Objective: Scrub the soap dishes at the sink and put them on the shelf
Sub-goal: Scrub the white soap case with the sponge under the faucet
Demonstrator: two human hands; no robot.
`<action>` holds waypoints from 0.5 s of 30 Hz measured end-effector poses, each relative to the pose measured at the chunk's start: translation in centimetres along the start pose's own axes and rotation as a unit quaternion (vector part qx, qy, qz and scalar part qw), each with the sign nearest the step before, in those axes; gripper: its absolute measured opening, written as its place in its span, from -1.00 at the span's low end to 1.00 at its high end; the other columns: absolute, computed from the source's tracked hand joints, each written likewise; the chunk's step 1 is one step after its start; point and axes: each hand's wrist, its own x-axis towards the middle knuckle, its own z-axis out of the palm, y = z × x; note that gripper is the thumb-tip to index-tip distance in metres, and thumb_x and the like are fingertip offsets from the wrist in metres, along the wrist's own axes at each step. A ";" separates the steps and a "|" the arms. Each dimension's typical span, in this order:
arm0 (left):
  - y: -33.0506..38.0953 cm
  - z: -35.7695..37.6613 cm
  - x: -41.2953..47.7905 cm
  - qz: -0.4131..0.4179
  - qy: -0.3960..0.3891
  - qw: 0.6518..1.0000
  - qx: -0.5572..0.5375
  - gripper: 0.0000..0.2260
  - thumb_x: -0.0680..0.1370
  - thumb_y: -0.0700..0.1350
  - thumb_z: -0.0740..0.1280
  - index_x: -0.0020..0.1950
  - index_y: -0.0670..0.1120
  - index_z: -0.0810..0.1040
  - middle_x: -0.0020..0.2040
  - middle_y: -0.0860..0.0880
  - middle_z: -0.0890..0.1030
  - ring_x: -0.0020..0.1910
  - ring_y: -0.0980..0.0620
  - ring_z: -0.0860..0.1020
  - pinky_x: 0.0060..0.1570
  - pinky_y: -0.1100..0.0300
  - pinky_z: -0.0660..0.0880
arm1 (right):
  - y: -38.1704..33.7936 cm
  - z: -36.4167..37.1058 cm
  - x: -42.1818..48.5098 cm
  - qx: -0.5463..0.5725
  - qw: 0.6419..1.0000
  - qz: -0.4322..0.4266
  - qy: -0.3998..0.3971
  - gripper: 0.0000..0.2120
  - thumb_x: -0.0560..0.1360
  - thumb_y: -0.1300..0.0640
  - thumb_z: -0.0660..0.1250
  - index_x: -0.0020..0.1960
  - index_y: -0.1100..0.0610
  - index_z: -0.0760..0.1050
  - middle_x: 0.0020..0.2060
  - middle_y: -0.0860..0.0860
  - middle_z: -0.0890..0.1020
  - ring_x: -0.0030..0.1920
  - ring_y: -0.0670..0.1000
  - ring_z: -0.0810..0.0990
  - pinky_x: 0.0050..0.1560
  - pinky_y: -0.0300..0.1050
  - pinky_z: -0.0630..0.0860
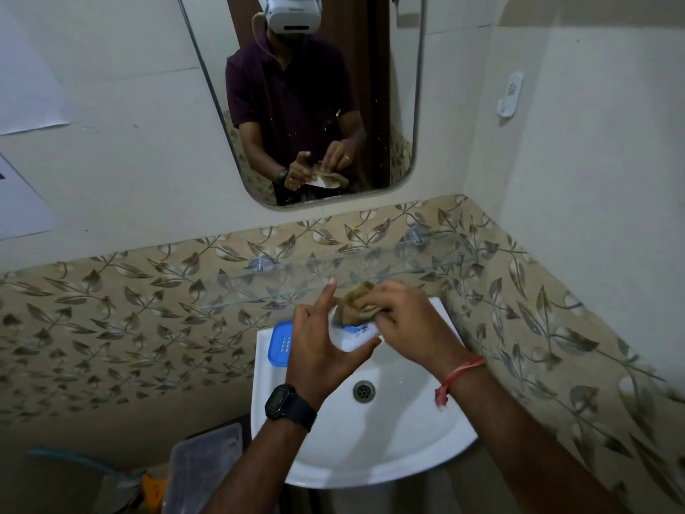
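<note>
Over the white sink (407, 450), my left hand (322, 346) grips a white soap dish (354, 337) from below, index finger pointing up. My right hand (404, 317) presses a brownish-green scrub pad (356, 302) onto the dish's top. Most of the dish is hidden by both hands. A blue soap dish (280, 343) lies flat on the sink's back left rim, just left of my left hand. The glass shelf (296, 281) runs along the wall right behind my hands, nothing on it that I can see.
A mirror (307, 98) hangs above the shelf and reflects the person and both hands. The sink's drain (364, 391) lies below my hands. A clear plastic box (202, 465) and clutter sit on the floor at lower left. A white wall hook (510, 94) is at upper right.
</note>
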 end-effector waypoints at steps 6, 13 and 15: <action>0.7 -0.6 0.1 0.014 0.049 0.999 -0.003 -0.14 0.30 0.32 0.52 0.49 -0.03 0.37 0.11 0.12 0.53 0.07 0.15 0.42 0.09 0.50 0.34 | 4.7 1.0 -0.6 -0.024 0.988 0.108 0.106 -0.68 0.45 0.42 0.32 0.08 0.18 0.72 -0.10 0.12 0.73 -0.08 0.08 0.65 -0.05 -0.15 0.57; 0.8 0.4 0.1 -0.007 0.015 1.000 -0.005 -0.38 0.44 0.25 0.47 0.37 -0.08 0.52 0.17 0.01 0.57 0.12 -0.03 0.52 0.13 0.09 0.46 | 4.4 3.9 -3.5 0.449 0.849 0.278 0.028 -0.82 0.48 0.34 0.35 0.01 0.24 0.69 -0.26 0.19 0.70 -0.42 0.13 0.62 -0.42 -0.11 0.51; 1.2 1.3 -0.6 -0.055 -0.001 0.997 -0.059 -0.41 0.50 0.27 0.39 0.42 -0.03 0.46 0.22 0.05 0.53 0.21 -0.02 0.51 0.20 0.06 0.48 | 3.1 5.5 -4.2 0.506 0.816 0.279 0.017 -0.81 0.57 0.30 0.31 0.10 0.25 0.66 -0.07 0.27 0.74 -0.19 0.21 0.73 -0.28 -0.07 0.61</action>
